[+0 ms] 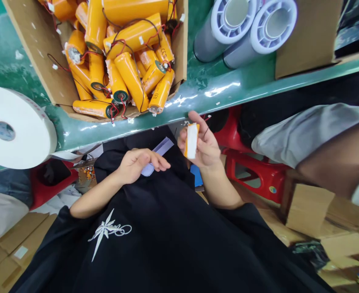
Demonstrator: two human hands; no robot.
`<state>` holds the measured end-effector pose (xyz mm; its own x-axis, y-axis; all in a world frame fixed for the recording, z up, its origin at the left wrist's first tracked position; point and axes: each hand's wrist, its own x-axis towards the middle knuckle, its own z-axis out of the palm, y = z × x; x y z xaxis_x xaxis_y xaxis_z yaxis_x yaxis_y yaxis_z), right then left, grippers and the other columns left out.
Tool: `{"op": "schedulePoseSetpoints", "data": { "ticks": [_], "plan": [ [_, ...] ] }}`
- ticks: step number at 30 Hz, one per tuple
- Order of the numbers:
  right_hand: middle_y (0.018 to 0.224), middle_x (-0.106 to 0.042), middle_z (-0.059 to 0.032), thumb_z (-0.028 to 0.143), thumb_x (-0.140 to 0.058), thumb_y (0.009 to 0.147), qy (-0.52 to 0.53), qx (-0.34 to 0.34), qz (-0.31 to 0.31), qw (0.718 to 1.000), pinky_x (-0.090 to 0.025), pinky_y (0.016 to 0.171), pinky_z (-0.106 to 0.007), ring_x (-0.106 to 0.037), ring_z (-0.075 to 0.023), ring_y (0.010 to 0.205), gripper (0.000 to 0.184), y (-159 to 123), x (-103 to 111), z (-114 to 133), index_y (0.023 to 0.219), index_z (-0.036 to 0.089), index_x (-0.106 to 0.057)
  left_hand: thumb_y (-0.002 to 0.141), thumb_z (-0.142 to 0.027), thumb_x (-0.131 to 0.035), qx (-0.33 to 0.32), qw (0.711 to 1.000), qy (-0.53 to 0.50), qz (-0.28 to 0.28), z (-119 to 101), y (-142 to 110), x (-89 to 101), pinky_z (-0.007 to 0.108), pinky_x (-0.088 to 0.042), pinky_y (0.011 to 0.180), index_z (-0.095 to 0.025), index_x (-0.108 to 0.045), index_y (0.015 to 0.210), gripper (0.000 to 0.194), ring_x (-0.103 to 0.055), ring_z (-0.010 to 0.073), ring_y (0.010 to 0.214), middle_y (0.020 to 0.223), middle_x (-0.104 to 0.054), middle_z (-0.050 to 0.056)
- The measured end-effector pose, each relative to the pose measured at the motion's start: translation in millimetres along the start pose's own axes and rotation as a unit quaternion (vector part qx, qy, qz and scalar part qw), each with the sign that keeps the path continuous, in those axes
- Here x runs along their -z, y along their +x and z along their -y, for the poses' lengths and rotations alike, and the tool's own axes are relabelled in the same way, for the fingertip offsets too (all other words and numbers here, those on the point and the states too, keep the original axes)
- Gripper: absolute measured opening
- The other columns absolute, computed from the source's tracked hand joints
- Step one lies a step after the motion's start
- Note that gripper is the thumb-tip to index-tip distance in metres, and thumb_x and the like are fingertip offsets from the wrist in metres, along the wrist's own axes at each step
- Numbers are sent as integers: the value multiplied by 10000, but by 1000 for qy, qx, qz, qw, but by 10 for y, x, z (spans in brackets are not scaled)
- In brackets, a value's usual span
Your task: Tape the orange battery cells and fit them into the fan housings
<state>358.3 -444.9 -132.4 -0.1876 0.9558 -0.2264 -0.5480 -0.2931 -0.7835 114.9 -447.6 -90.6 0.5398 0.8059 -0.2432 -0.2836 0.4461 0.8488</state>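
Note:
My right hand (206,146) is closed round a small orange battery pack (186,149) held up just off the bench edge. A white strip (192,140) covers the face turned to me, and a thin dark wire shows beside the fingers. My left hand (141,163) is apart from it, over my lap, its fingers loosely stretched with nothing visible in them. Behind those fingers lies a pale lavender strip (164,146); whether the hand touches it I cannot tell. Ahead, a cardboard box (33,44) holds several orange battery packs (132,79) with red and black leads.
A large white tape roll (23,126) lies on the green bench (210,91) at left. Two grey cylinders (240,53) with white ends stand at back right, beside another carton (307,40). Red stools (259,175) and a person's arm (335,158) are at right.

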Motion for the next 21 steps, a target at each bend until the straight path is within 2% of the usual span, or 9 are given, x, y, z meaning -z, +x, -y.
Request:
{"op": "schedulePoseSetpoints", "data": {
  "ticks": [3,5,7,9,12,14,17,19,21],
  "plan": [
    [1174,-752,9,570,-887,887,-31,36,-34,998,-717,866,-389,-789,-194,947,615,80,-90,-260,1430,442,-629,1077,-499,-697,-40,997,31,57,13,-46,-3,332,-728,807,-185,-864,1071,356,-867,246,920,1081,-878,140],
    [1189,-762,8,571,-890,893,-52,54,-39,996,-717,953,-437,-807,-207,1005,580,98,-153,-384,1393,423,-636,1032,-392,-783,-73,992,44,92,27,-52,15,309,-724,808,-214,-884,1048,205,-870,243,909,1046,-881,117],
    [1158,-777,-2,552,-914,881,-82,60,-28,994,-719,966,-446,-816,-220,1024,541,105,-198,-413,1334,381,-672,956,-402,-875,-87,988,44,119,45,-45,31,291,-713,769,-233,-887,931,171,-866,240,837,948,-881,93],
    [1159,-783,-21,538,-934,867,-135,49,-6,990,-715,985,-457,-820,-242,1063,496,120,-218,-359,1267,344,-714,903,-554,-897,-67,987,39,140,57,-39,16,291,-689,684,-228,-855,796,346,-844,238,727,818,-858,89],
    [1241,-787,-71,598,-934,848,-207,4,41,978,-705,1012,-467,-810,-285,1159,532,165,-213,-240,1254,307,-751,995,-756,-673,-47,990,34,132,29,-84,-51,321,-613,573,-218,-702,578,682,-753,210,560,600,-756,82],
    [1289,-789,-92,635,-929,837,-217,-34,64,974,-707,990,-447,-805,-293,1185,591,179,-204,-215,1285,292,-754,1094,-705,-527,-97,991,50,73,-28,-202,-31,354,-588,607,-224,-549,511,756,-664,183,509,478,-629,45],
    [1264,-806,-84,598,-943,836,-182,-89,90,975,-723,895,-403,-836,-259,1065,580,120,-206,-285,1284,281,-754,1103,-597,-576,-211,967,96,-109,-122,-599,285,405,-595,719,-229,-465,581,648,-625,198,597,465,-506,-2],
    [1207,-821,-75,556,-955,836,-148,-112,114,976,-727,820,-373,-842,-236,976,534,39,-227,-368,1249,277,-765,1009,-619,-713,-218,925,172,-259,-152,-1004,669,408,-601,744,-241,-528,695,525,-647,209,688,582,-565,-13],
    [1173,-826,-77,516,-966,832,-130,-119,139,975,-724,802,-351,-841,-228,962,477,-41,-264,-445,1197,267,-786,900,-631,-836,-147,853,315,-389,-147,-1429,1057,413,-602,796,-251,-596,795,462,-669,214,786,738,-648,-6]
  ]
}}
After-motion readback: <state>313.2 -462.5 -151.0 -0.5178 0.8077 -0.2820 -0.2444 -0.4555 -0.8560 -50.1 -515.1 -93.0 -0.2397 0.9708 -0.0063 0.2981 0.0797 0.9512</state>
